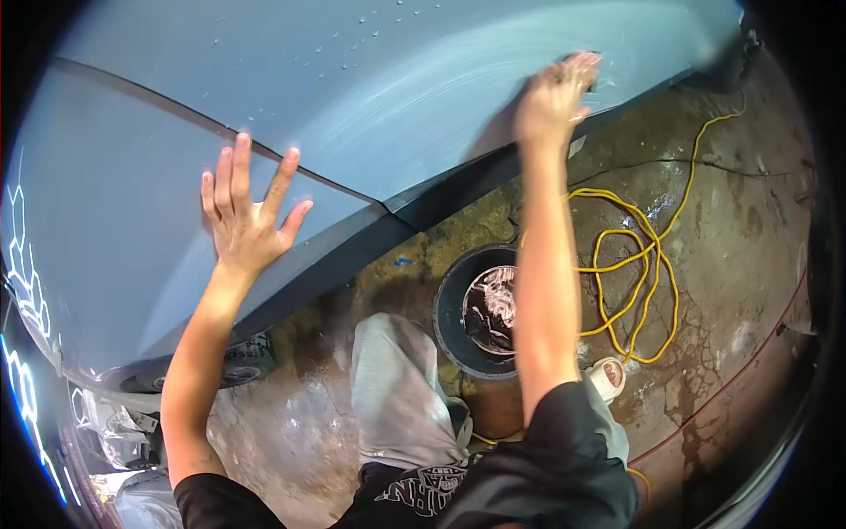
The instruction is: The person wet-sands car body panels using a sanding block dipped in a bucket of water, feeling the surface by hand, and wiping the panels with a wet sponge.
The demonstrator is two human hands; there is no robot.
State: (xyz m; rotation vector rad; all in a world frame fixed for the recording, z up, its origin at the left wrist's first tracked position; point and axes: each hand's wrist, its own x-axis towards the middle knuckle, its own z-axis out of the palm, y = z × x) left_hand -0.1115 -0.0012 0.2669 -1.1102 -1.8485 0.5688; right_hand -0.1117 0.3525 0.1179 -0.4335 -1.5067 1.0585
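Observation:
My left hand (244,207) lies flat with spread fingers on the grey-blue car body panel (145,203), its fingertips reaching the dark seam (348,189) between two panels. Farther right, my right hand (560,93) presses down on the lower part of the neighbouring panel. Under its fingers is a small dark pad (593,81), mostly hidden, with just an edge showing. Around that hand the paint carries pale curved streaks (414,97) and a whitish wet film. Water drops (344,53) dot the upper panel.
Below my right forearm stands a black bucket (448,322) with dark liquid and pale foam. A yellow cord (674,317) lies coiled on the wet, cracked concrete floor (731,264). A thin red line (723,388) crosses the right side. A car wheel (238,366) sits at lower left.

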